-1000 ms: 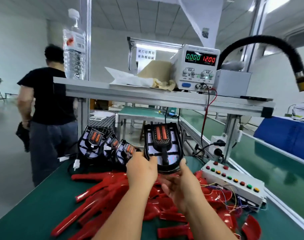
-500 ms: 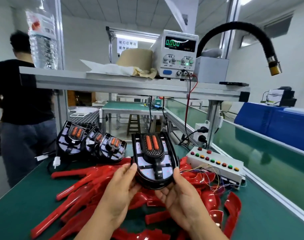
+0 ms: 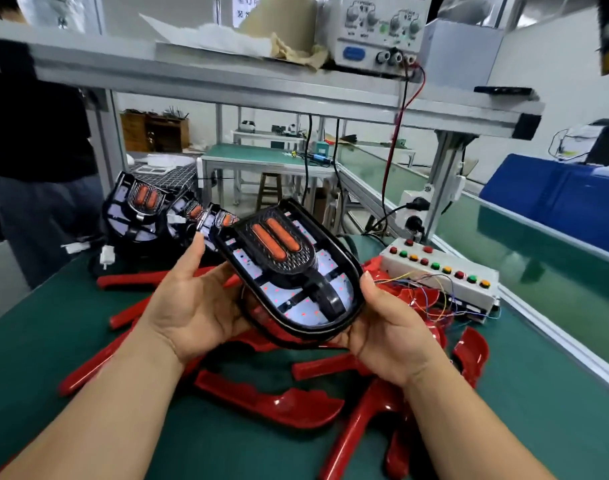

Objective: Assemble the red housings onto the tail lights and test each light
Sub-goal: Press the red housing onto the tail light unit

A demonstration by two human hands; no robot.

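I hold a black tail light [image 3: 289, 271] with two orange bars tilted above the green bench, between both hands. My left hand [image 3: 195, 306] cradles its left edge, palm up, fingers stretched along the rim. My right hand [image 3: 389, 327] grips its lower right edge, thumb on the rim. Small red dots glow on its white board. Several red housings [image 3: 271, 403] lie scattered on the mat under and around my hands. A few more tail lights [image 3: 140, 209] lean in a row at the back left.
A white test box [image 3: 438, 275] with coloured buttons and loose wires sits to the right. A power supply [image 3: 375, 32] stands on the aluminium shelf [image 3: 261, 91] overhead. A person in black [image 3: 36, 133] stands at far left. The green bench [image 3: 555, 427] ends in a rail on the right.
The tail light has come down and toward me and now tilts left. My view has dropped closer to the bench. My left hand has shifted under the light's left edge.
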